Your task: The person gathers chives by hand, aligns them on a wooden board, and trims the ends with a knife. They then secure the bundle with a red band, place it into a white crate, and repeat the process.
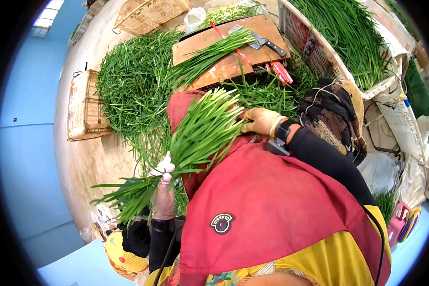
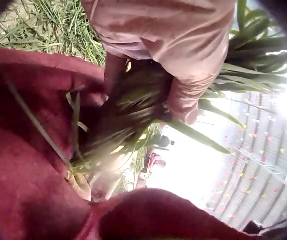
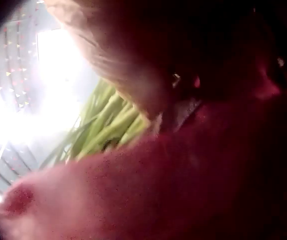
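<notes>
A thick bunch of garlic chives [image 1: 202, 128], pale stem ends up and to the right, lies across the person's lap over a red apron [image 1: 271, 190]. The gloved left hand [image 1: 163, 183] grips it near the leafy end; in the left wrist view the glove [image 2: 163, 35] wraps round the leaves. At the pale stem ends is the gloved right hand [image 1: 263, 121], its knuckles bent and its fingertips hidden, so I cannot tell whether it grips the stems. Stems [image 3: 111, 117] show beside that hand in the right wrist view.
Ahead, a wooden board [image 1: 267, 26] bears a cleaver [image 1: 257, 40], a smaller chive bunch [image 1: 214, 53] and red strips [image 1: 281, 72]. A loose chive heap [image 1: 133, 78] lies left of it. A filled crate [image 1: 314, 45] stands right; another basket [image 1: 83, 105] stands far left.
</notes>
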Available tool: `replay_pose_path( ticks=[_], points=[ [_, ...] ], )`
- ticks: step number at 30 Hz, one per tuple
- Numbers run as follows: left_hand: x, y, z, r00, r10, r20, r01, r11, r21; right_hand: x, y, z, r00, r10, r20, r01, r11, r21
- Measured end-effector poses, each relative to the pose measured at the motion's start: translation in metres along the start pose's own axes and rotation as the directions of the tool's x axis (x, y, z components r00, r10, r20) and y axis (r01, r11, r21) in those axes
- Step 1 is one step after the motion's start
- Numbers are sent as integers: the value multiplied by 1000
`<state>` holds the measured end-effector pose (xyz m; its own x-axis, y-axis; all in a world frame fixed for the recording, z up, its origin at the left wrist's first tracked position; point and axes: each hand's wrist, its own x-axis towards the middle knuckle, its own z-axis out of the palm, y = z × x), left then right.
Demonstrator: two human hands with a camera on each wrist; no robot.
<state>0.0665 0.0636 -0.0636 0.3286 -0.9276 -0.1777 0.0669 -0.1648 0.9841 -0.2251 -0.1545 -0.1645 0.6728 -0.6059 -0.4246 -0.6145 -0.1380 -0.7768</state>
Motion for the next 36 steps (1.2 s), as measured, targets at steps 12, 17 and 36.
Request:
replay_pose_path(
  ticks=[12, 17, 36],
  points=[
    [-7, -19, -15, 982, 51, -182, -95, 967, -238, 16, 55, -22, 885, 188, -426, -221, 975, -29],
    [-6, -25, -18, 985, 31, -172, -75, 964, -255, -9, 16, -12, 993, -64, -97, 84, 971, 222],
    [4, 0, -6, 978, 23, -206, -81, 958, -275, 12, 69, -24, 884, 137, -448, -118, 990, 70]
  ],
)
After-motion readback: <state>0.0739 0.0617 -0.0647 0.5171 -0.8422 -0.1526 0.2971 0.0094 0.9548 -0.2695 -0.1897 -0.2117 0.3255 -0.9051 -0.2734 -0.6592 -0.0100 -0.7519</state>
